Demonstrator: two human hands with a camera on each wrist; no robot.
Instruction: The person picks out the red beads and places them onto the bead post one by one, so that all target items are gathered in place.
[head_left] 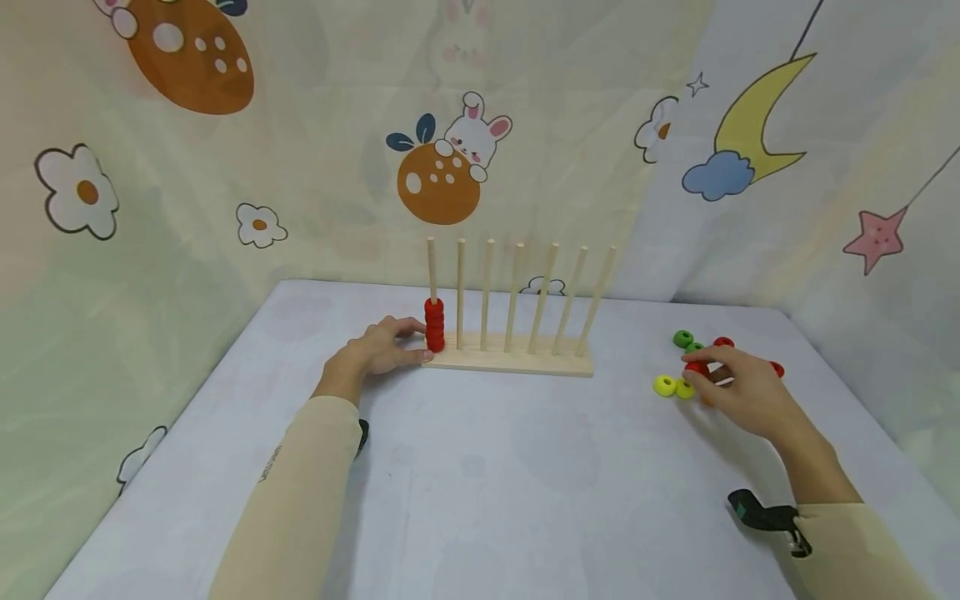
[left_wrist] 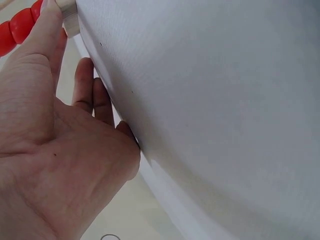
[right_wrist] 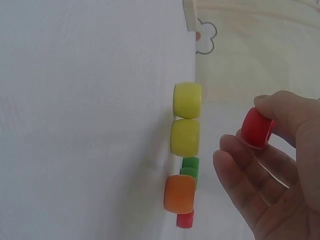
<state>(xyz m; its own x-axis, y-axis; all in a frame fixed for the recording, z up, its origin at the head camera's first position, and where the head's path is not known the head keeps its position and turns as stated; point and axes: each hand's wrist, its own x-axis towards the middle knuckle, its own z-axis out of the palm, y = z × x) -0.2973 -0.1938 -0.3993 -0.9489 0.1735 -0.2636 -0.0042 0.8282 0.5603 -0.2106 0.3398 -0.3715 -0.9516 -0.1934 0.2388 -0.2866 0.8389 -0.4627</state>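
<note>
A wooden peg stand (head_left: pixel 510 360) has a row of several upright rods. Red beads (head_left: pixel 434 325) are stacked on its leftmost rod; the other rods are bare. My left hand (head_left: pixel 386 346) grips the left end of the stand's base, thumb at the front corner beside the red stack. Over at the right, my right hand (head_left: pixel 750 392) pinches a red bead (right_wrist: pixel 257 128) between thumb and fingers, raised off the table. Below and beside it lie yellow beads (right_wrist: pixel 186 100), an orange bead (right_wrist: pixel 179 194) and green beads (head_left: pixel 682 338).
More red beads (head_left: pixel 723 342) lie behind the right hand, partly hidden by it. The white-covered table (head_left: pixel 480 483) meets a printed cloth backdrop (head_left: pixel 337 167) at the back and sides.
</note>
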